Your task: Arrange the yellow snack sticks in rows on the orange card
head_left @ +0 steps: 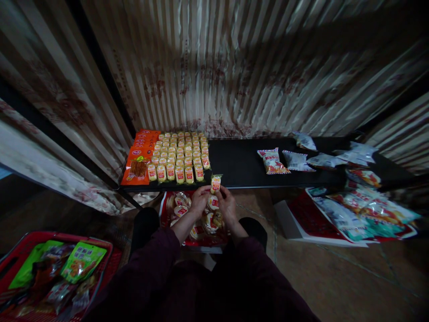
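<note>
A small yellow wrapped snack cake [216, 182] stands upright between my two hands at the shelf's front edge. My left hand [200, 199] pinches it from the left, while my right hand [227, 204] grips its lower right side. Just left of it on the black shelf [234, 158], several rows of matching yellow packets [180, 173] stand close together. Beneath my hands is a red box [163, 214] holding round wrapped snacks [181, 210], partly hidden by my forearms.
Orange snack bags [137, 167] line the shelf's left end. White and red pouches [273, 161] lie scattered on the right. A second box [295, 223] heaped with pouches sits on the floor at right, and a red basket [107, 250] of mixed snacks at lower left. Striped curtain hangs behind.
</note>
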### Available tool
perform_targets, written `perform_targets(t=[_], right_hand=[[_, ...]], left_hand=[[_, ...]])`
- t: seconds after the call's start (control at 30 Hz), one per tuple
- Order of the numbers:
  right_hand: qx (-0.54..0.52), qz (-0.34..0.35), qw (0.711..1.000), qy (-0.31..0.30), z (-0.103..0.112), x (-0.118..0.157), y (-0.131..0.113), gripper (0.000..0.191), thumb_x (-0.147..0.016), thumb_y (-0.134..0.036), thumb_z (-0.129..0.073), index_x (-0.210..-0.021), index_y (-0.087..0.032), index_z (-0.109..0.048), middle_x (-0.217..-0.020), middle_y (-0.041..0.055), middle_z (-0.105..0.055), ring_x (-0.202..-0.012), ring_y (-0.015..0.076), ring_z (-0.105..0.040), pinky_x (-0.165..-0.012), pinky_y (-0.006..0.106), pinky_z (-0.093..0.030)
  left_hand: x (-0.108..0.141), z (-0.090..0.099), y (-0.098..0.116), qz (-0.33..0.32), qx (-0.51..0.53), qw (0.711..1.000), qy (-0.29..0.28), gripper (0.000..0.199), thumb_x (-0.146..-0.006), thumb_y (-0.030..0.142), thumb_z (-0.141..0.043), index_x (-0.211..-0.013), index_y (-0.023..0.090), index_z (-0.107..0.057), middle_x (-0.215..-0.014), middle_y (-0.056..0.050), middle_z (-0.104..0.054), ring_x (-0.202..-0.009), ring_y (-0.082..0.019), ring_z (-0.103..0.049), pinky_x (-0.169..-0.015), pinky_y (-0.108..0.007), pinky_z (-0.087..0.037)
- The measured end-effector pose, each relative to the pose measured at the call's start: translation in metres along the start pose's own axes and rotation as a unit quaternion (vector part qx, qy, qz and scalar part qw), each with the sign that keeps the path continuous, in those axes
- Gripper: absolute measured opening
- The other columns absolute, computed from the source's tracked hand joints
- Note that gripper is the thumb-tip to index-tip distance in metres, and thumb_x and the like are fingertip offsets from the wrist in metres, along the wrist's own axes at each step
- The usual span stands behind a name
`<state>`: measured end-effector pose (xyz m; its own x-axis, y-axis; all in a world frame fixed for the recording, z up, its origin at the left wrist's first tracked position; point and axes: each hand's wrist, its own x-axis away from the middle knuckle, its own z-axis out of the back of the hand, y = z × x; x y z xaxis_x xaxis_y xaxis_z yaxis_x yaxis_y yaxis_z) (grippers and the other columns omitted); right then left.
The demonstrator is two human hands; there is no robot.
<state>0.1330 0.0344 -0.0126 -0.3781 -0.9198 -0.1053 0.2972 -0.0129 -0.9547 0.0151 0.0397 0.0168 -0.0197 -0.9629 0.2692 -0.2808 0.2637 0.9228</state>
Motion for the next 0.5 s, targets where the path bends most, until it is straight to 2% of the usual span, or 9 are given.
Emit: perform_targets(t=[0.13, 0.3, 0.5], right_hand=[[0.005, 0.002, 1.000, -0.013, -0.001, -0.007, -0.003, 0.045, -0.079, -0.047, -0.055, -0.108, -0.016, -0.067, -0.103, 0.0113, -0.072, -0.090, 0.0247, -0.066, -0.085, 0.039, -0.050], [0.021, 0.015, 1.000, 0.000, -0.004, -0.018, -0.006, 0.044, -0.078, -0.047, -0.055, -0.106, -0.015, -0.068, -0.100, 0.0110, -0.073, -0.088, 0.0241, -0.066, -0.084, 0.038, -0.050], [0.016, 0.010, 1.000, -0.004, -0.011, -0.032, -0.004, 0.043, -0.078, -0.045, -0.053, -0.105, -0.015, -0.067, -0.101, 0.0115, -0.072, -0.090, 0.0244, -0.066, -0.087, 0.040, -0.049]], left_hand=[[-0.004, -0.001, 0.004, 0.004, -0.029, 1.000, -0.003, 0.035, -0.071, 0.006, -0.055, -0.100, 0.016, -0.072, -0.087, -0.004, -0.071, -0.070, -0.012, -0.061, -0.067, -0.022, -0.047], [-0.010, -0.001, 0.009, -0.021, -0.047, 0.999, -0.003, 0.034, -0.073, 0.007, -0.054, -0.101, 0.017, -0.072, -0.096, -0.006, -0.073, -0.084, -0.015, -0.065, -0.081, -0.028, -0.051], [-0.015, -0.006, 0.017, -0.044, -0.042, 0.998, 0.020, 0.035, -0.070, 0.001, -0.052, -0.095, 0.015, -0.073, -0.103, -0.008, -0.073, -0.098, -0.017, -0.065, -0.093, -0.031, -0.048]])
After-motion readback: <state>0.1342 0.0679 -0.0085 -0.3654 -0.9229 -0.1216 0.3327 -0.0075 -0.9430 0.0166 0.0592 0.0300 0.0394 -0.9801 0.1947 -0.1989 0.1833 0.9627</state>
